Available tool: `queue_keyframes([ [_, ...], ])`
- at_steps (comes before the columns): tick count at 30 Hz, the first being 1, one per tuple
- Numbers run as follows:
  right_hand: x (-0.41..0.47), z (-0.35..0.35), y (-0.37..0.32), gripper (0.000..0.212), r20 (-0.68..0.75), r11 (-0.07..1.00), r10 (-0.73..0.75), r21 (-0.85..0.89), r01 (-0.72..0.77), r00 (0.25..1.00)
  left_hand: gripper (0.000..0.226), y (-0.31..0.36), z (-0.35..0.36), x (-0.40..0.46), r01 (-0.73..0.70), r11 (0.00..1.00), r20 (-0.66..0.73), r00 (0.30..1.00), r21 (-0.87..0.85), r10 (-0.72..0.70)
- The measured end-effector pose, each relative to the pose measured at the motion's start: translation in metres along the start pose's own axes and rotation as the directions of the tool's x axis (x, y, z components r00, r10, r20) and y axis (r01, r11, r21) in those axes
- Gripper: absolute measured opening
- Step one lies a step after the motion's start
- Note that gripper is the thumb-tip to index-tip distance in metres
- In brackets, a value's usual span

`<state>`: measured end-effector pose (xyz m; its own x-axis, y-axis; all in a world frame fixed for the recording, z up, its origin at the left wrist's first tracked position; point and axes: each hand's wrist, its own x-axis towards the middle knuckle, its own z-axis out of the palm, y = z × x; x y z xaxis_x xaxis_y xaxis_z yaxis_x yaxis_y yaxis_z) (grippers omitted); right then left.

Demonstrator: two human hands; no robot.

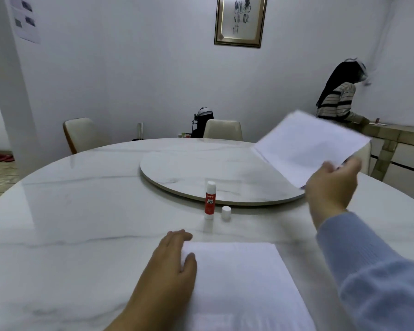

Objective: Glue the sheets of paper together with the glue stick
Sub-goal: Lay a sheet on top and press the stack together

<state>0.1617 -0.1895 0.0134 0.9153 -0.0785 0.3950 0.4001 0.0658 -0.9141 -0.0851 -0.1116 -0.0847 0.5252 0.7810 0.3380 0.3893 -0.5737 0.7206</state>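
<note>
Seen from the head view, a round white marble table is shown with a raised turntable disc set at its middle. One white sheet of paper is laid flat on the near part of the table, its surface plain and unmarked. It is pinned at its far left corner by the left hand, which is spread flat and open, the thumb resting on the paper and the fingers on the bare table just beside the edge; nothing is gripped by it.

A second white sheet is held up in the air over the right side of the disc, tilted and blurred. It is pinched at its near edge by the right hand, closed on the paper with the thumb on top; a blue sleeve covers that arm.

Between the flat sheet and the disc, the glue stick is stood upright, a red body with a white base and a white top, uncapped. Its small white cap is set just beside it on the right, apart from it.
</note>
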Motion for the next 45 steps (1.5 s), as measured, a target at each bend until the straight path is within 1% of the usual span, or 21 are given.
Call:
queue_keyframes([
  [2, 0.002, -0.021, -0.03, 0.017, 0.0, 0.975, -0.151, 0.162, 0.149, 0.989, 0.027, 0.0, -0.004, 0.002, 0.044, 0.982, -0.131, 0.989, -0.183, -0.069],
  [3, 0.0, -0.033, -0.042, 0.015, 0.021, 0.955, -0.186, 0.239, 0.176, 0.982, 0.025, 0.001, -0.007, 0.004, 0.073, 0.942, -0.178, 0.974, -0.328, -0.137],
  [4, -0.003, -0.045, -0.05, 0.014, 0.074, 0.941, -0.189, 0.299, 0.159, 0.979, 0.023, 0.001, -0.01, 0.007, 0.101, 0.864, -0.185, 0.958, -0.493, -0.217],
  [5, -0.009, -0.056, -0.056, 0.013, 0.16, 0.934, -0.171, 0.342, 0.108, 0.972, 0.023, 0.002, -0.013, 0.01, 0.117, 0.752, -0.156, 0.947, -0.649, -0.282],
  [7, -0.023, -0.07, -0.053, 0.013, 0.373, 0.923, -0.122, 0.382, -0.032, 0.92, 0.022, -0.002, -0.022, 0.016, 0.109, 0.49, -0.068, 0.941, -0.865, -0.331],
  [9, -0.038, -0.075, -0.036, 0.019, 0.509, 0.93, -0.053, 0.339, -0.143, 0.859, 0.024, -0.006, -0.034, 0.02, 0.114, 0.234, 0.041, 0.955, -0.965, -0.294],
  [10, -0.046, -0.076, -0.024, 0.019, 0.548, 0.937, -0.011, 0.298, -0.183, 0.837, 0.031, -0.009, -0.039, 0.02, 0.12, 0.173, 0.073, 0.963, -0.978, -0.258],
  [11, -0.053, -0.076, -0.012, 0.018, 0.581, 0.946, 0.031, 0.245, -0.212, 0.813, 0.04, -0.011, -0.042, 0.019, 0.124, 0.172, 0.085, 0.973, -0.977, -0.216],
  [13, -0.065, -0.076, 0.009, 0.017, 0.639, 0.956, 0.124, 0.128, -0.264, 0.759, 0.06, -0.012, -0.045, 0.017, 0.131, 0.217, 0.103, 0.985, -0.967, -0.135],
  [15, -0.073, -0.076, 0.026, 0.015, 0.672, 0.957, 0.198, 0.024, -0.288, 0.713, 0.081, -0.01, -0.045, 0.013, 0.16, 0.297, 0.144, 0.987, -0.941, -0.075],
  [16, -0.076, -0.076, 0.03, 0.015, 0.683, 0.956, 0.222, -0.013, -0.292, 0.696, 0.079, -0.008, -0.043, 0.011, 0.172, 0.367, 0.157, 0.985, -0.914, -0.072],
  [18, -0.079, -0.075, 0.036, 0.016, 0.704, 0.952, 0.254, -0.062, -0.299, 0.663, 0.055, -0.002, -0.04, 0.005, 0.184, 0.54, 0.15, 0.983, -0.821, -0.107],
  [19, -0.08, -0.075, 0.038, 0.016, 0.711, 0.952, 0.262, -0.079, -0.296, 0.653, 0.049, 0.0, -0.037, 0.004, 0.178, 0.613, 0.129, 0.984, -0.769, -0.125],
  [21, -0.081, -0.076, 0.04, 0.016, 0.714, 0.952, 0.272, -0.103, -0.288, 0.645, 0.05, 0.002, -0.035, 0.001, 0.176, 0.696, 0.115, 0.984, -0.696, -0.134],
  [26, -0.08, -0.078, 0.042, 0.018, 0.699, 0.955, 0.27, -0.108, -0.275, 0.662, 0.052, 0.005, -0.037, -0.003, 0.228, 0.727, 0.185, 0.973, -0.648, -0.14],
  [31, -0.08, -0.079, 0.044, 0.033, 0.695, 0.955, 0.278, -0.127, -0.266, 0.663, 0.057, 0.004, -0.039, -0.003, 0.26, 0.7, 0.217, 0.964, -0.665, -0.152],
  [34, -0.08, -0.08, 0.045, 0.036, 0.707, 0.954, 0.282, -0.138, -0.265, 0.648, 0.057, -0.002, -0.038, -0.001, 0.284, 0.683, 0.229, 0.958, -0.673, -0.173],
  [37, -0.08, -0.079, 0.046, 0.039, 0.7, 0.959, 0.275, -0.155, -0.236, 0.659, 0.053, -0.005, -0.036, -0.001, 0.296, 0.69, 0.232, 0.954, -0.661, -0.187],
  [40, -0.08, -0.079, 0.045, 0.045, 0.696, 0.968, 0.252, -0.173, -0.184, 0.672, 0.039, -0.005, -0.035, -0.003, 0.325, 0.702, 0.24, 0.945, -0.634, -0.221],
  [42, -0.081, -0.08, 0.044, 0.044, 0.716, 0.97, 0.243, -0.174, -0.17, 0.655, 0.027, -0.005, -0.034, -0.004, 0.314, 0.772, 0.204, 0.949, -0.552, -0.24],
  [45, -0.083, -0.083, 0.044, 0.025, 0.749, 0.965, 0.263, -0.207, -0.162, 0.608, 0.021, -0.005, -0.035, -0.004, 0.239, 0.89, 0.103, 0.971, -0.388, -0.216],
])
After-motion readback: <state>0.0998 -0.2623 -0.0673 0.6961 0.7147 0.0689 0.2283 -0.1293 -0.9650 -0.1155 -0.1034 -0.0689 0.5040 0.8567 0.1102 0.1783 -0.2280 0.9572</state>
